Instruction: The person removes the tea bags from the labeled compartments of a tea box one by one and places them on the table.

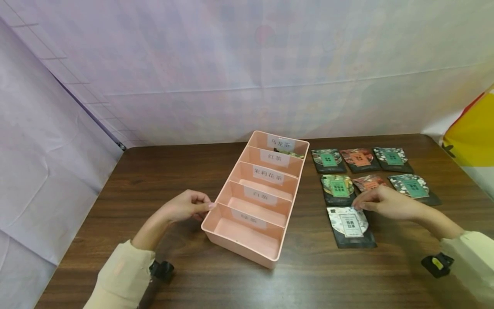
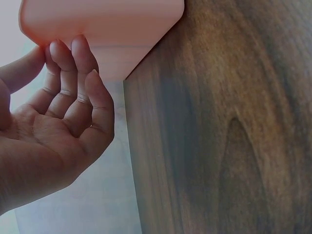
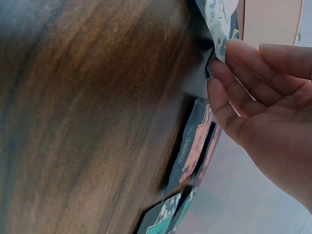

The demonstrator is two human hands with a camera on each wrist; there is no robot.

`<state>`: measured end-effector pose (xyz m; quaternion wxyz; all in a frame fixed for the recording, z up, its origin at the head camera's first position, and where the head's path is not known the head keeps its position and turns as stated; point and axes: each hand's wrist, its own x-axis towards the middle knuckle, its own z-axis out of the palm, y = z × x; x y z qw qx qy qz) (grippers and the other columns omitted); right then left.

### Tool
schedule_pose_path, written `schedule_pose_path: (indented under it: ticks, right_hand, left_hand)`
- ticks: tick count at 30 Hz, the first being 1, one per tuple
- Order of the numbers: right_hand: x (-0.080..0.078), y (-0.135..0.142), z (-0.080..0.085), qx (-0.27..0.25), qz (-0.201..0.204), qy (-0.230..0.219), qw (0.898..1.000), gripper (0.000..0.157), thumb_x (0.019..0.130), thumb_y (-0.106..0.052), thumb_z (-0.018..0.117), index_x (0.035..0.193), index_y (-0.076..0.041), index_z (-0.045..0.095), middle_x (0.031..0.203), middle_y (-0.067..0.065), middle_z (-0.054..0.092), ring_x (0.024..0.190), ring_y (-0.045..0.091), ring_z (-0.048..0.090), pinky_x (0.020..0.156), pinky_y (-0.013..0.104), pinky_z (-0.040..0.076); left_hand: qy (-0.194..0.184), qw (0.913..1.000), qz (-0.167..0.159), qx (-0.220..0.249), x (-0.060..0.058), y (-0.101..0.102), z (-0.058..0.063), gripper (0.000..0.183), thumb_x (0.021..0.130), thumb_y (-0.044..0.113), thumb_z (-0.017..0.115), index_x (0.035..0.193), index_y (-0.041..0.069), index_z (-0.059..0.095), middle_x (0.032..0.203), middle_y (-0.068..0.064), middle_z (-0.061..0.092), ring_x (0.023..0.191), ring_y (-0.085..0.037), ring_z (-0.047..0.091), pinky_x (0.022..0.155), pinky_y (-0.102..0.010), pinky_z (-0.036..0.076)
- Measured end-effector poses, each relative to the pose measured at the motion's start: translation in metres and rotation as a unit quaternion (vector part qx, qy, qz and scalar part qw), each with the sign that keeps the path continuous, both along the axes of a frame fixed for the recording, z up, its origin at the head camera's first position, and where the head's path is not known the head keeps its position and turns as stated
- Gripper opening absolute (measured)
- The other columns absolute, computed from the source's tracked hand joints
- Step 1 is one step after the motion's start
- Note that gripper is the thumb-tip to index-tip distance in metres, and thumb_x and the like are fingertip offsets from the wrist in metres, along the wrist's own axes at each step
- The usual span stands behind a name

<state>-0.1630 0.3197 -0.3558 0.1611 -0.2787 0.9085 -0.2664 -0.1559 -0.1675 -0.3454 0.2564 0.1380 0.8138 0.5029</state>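
In the head view my left hand (image 1: 188, 207) grips the left rim of a pink divided tray (image 1: 241, 253), thumb tip at the rim. The left wrist view shows its curled fingers (image 2: 82, 51) against the tray's outer wall (image 2: 112, 27). My right hand (image 1: 382, 201) touches the top right corner of a white-and-black tea pouch (image 1: 349, 223). In the right wrist view the pouch (image 3: 219, 29) has its edge at my fingertips (image 3: 233, 48), while the thumb stands apart from it. Part of a red-labelled pouch (image 1: 364, 182) is hidden behind that hand.
Beyond the right hand lie more tea pouches, with green (image 1: 328, 160), red (image 1: 359, 159) and white-flowered (image 1: 391, 159) fronts. A green pouch (image 1: 287, 153) sits in the tray's farthest compartment. Paper labels (image 1: 264, 174) mark the compartments. A white cloth (image 1: 231, 64) hangs behind the wooden table (image 1: 154, 171).
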Motion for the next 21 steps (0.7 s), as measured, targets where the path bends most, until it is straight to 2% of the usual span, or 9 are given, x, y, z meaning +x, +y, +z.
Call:
schedule_pose_path:
  ticks: [4,15,21]
  right_hand:
    - [0.001,0.000,0.001,0.004,-0.002,0.007,1.000,0.015,0.089,-0.004,0.055,0.096,-0.004,0.068,0.096,0.008,0.066,0.085,0.003,0.058,0.067,0.026,0.048]
    - [0.002,0.003,0.015,-0.001,-0.045,-0.004,0.999,0.021,0.093,-0.008,0.050,0.103,-0.004,0.068,0.104,0.010,0.065,0.093,0.007,0.058,0.071,0.026,0.049]
    - [0.001,0.000,0.021,0.001,-0.044,0.039,0.998,0.020,0.093,-0.010,0.051,0.102,-0.009,0.069,0.110,0.012,0.063,0.104,0.023,0.056,0.076,0.027,0.047]
  left_hand:
    - [-0.001,1.0000,0.000,0.001,0.001,0.000,0.001,0.019,0.091,0.007,0.053,0.085,-0.010,0.058,0.072,-0.002,0.060,0.066,-0.012,0.057,0.067,-0.041,0.050]
    - [0.000,1.0000,-0.003,0.001,0.001,0.000,0.002,0.018,0.091,0.007,0.053,0.084,-0.010,0.057,0.071,-0.001,0.058,0.066,-0.012,0.057,0.067,-0.041,0.050]
    - [0.002,1.0000,-0.003,-0.001,0.000,0.000,0.001,0.018,0.091,0.007,0.053,0.084,-0.009,0.057,0.070,0.000,0.058,0.065,-0.011,0.056,0.066,-0.039,0.050]
